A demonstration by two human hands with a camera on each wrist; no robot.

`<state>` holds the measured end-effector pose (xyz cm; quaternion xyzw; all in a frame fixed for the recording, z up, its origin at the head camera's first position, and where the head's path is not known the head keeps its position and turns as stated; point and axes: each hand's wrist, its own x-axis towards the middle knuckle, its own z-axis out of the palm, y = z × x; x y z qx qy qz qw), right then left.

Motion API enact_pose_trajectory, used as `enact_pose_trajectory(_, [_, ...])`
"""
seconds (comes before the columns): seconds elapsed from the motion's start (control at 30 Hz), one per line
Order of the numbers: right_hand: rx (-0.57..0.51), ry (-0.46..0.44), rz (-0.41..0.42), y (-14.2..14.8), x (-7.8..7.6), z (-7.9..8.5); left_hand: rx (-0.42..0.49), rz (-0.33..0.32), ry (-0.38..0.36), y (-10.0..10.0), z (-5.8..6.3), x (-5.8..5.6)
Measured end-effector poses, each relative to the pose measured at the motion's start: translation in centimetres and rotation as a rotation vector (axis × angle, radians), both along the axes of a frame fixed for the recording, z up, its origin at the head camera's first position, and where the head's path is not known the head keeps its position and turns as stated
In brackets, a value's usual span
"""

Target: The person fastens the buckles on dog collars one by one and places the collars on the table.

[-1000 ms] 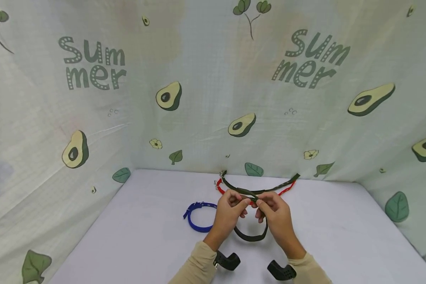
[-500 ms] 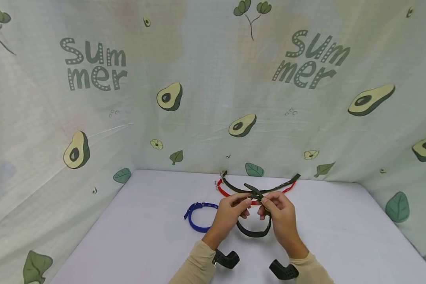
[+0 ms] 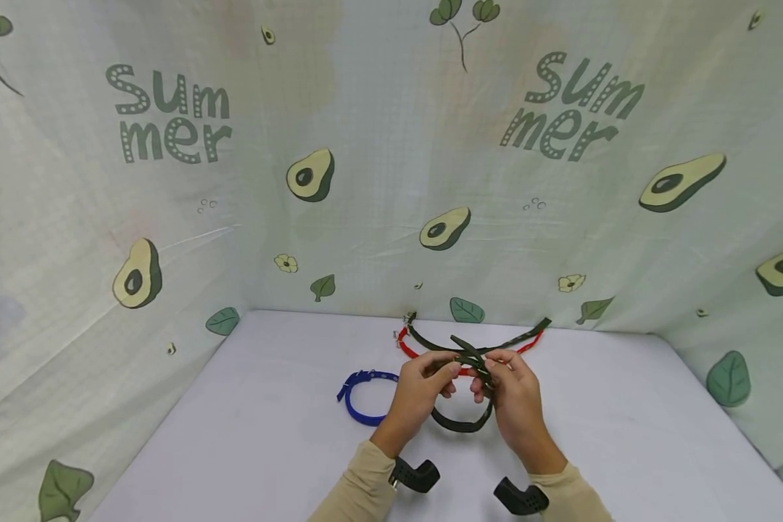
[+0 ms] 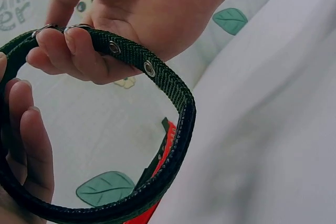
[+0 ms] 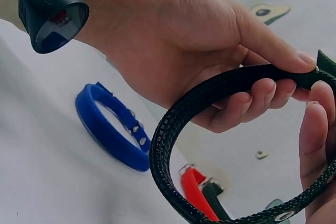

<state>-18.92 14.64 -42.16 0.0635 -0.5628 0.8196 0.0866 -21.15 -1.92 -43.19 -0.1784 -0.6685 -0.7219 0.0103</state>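
Note:
A dark green pet collar (image 3: 462,426) with metal eyelets hangs in a loop between my two hands. My left hand (image 3: 417,395) pinches it on the left, thumb on top, as the left hand (image 5: 184,51) shows in the right wrist view. My right hand (image 3: 520,406) pinches the strap opposite; in the left wrist view this right hand (image 4: 152,11) has metal rings at its fingertips and eyelets (image 4: 149,68) beside them. The strap's loose tip (image 3: 465,344) sticks up between the hands. Fingers partly hide the buckle area.
A blue collar (image 3: 365,420) lies fastened in a ring on the white table (image 3: 254,435), left of my left hand. Behind my hands a red collar (image 3: 407,349) and another green collar (image 3: 518,338) lie stretched open near the printed backdrop (image 3: 378,254).
The strap's loose tip, lying low toward the left a second ago, now points up between the hands. My right hand has shifted slightly right; the left has hardly moved.

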Motion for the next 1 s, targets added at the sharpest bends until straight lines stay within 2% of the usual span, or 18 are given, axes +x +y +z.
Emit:
enact_pose_trajectory(0.17, [0.024,0.018,-0.008,0.0,0.0,-0.1,-0.009,-0.005,0.005,0.0,0.0,0.0])
enact_pose_trajectory(0.3, [0.141,0.063,-0.054,0.0,0.0,-0.2,-0.025,-0.003,0.006,0.0,-0.1,0.1])
enact_pose_trajectory(0.57, [0.401,0.26,-0.175,0.2,0.0,-0.4,-0.065,0.007,0.026,-0.2,-0.2,0.0])
enact_pose_trajectory(0.77, [0.619,0.419,-0.256,0.5,0.1,-0.3,-0.089,0.014,0.015,-0.2,-0.2,0.2])
enact_pose_trajectory(0.87, [0.672,0.475,-0.291,0.3,0.7,0.5,-0.097,0.017,0.017,-0.3,-0.2,0.2])
enact_pose_trajectory(1.0, [0.67,0.506,-0.301,-0.1,1.5,2.0,-0.1,0.026,0.037,-0.4,-0.1,0.2])
